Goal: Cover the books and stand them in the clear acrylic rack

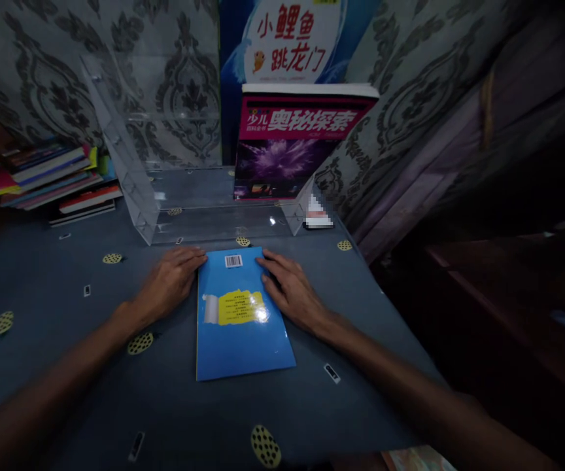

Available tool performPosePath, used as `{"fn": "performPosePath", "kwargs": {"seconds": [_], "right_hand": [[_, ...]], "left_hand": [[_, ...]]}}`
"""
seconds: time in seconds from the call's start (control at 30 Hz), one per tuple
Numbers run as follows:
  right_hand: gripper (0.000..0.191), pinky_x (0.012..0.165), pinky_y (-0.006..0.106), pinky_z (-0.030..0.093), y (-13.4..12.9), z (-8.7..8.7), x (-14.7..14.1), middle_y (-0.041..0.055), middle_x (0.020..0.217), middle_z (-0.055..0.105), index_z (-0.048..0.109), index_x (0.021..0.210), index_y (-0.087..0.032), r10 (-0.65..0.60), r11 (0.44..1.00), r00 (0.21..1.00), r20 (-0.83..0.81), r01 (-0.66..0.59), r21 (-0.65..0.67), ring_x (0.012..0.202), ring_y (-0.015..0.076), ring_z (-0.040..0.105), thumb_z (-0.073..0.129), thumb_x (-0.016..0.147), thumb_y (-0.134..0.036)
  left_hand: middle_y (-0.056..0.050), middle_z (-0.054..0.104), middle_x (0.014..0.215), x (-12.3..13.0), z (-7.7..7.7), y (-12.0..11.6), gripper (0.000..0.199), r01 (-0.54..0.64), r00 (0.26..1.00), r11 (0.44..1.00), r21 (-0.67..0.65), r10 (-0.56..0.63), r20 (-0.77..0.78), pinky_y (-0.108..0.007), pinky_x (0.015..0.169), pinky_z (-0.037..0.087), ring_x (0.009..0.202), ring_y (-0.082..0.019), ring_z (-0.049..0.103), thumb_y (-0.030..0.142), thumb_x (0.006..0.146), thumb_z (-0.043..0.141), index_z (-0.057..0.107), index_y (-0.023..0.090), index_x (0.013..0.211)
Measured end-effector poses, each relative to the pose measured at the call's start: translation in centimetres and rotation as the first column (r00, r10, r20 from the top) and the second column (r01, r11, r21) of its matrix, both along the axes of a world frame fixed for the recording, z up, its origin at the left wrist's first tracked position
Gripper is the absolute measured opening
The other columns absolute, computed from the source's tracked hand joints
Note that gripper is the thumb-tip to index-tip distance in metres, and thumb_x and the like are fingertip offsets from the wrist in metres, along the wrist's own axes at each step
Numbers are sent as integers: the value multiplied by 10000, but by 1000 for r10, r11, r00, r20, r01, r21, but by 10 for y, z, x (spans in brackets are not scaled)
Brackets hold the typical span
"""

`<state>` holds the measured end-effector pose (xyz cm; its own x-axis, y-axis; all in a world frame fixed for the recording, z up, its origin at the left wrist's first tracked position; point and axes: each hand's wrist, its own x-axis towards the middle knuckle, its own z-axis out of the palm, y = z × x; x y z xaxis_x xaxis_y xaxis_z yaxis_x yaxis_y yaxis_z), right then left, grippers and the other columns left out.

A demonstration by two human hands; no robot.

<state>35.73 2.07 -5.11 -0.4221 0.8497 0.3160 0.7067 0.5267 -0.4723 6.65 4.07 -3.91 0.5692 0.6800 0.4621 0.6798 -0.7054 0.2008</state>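
Observation:
A blue book [243, 353] lies on the table with its back cover up. It bears a barcode near the far edge and a yellow patch with small print in the middle. My left hand [172, 278] grips its left edge near the far corner, fingers drawn together. At the opposite edge, my right hand [290, 284] holds the book with its fingertips and thumb. Just beyond the book stands a clear acrylic rack [138, 190]. A thick purple-and-magenta book [282, 157] leans upright at the rack's right end.
Several books and booklets lie in an uneven stack [67, 176] at the back left. A tall blue picture book [233, 39] stands behind the rack against the patterned wall covering. The dark tablecloth [91, 392] ends at a slanting edge on the right, past a small blurred-out item [318, 212].

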Motion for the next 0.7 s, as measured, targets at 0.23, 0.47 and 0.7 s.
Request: {"fn": "performPosePath", "kwargs": {"seconds": [0.23, 0.47, 0.7], "right_hand": [[433, 1070, 589, 441, 5, -1, -5, 179, 1441, 545, 578, 1362, -147, -10, 1000, 998, 67, 10, 4, 1320, 330, 519, 411, 997, -308], [425, 1080, 581, 425, 1, -7, -6, 140, 1457, 535, 564, 1383, -207, -47, 999, 999, 17, 46, 14, 1328, 305, 508, 399, 1007, -318], [421, 1080, 558, 420, 1, -3, -7, 167, 1429, 559, 590, 1350, -146, -60, 998, 997, 46, 58, 27, 1288, 305, 528, 421, 994, -296]], "left_hand": [[-128, 683, 1263, 7, -1, 6, 343, 71, 997, 997, -4, -71, -26, -497, 977, 547, 1163, -260, 646, 227, 1004, 395, 642, 149, 1227], [-117, 665, 1311, 32, -1, 18, 352, 133, 987, 990, -46, -137, -87, -493, 1042, 506, 1208, -241, 632, 141, 956, 429, 631, 145, 1244], [-120, 660, 1317, 59, 2, 26, 386, 176, 975, 982, -65, -183, -123, -459, 1058, 495, 1218, -232, 625, 106, 908, 460, 637, 137, 1250]]}}
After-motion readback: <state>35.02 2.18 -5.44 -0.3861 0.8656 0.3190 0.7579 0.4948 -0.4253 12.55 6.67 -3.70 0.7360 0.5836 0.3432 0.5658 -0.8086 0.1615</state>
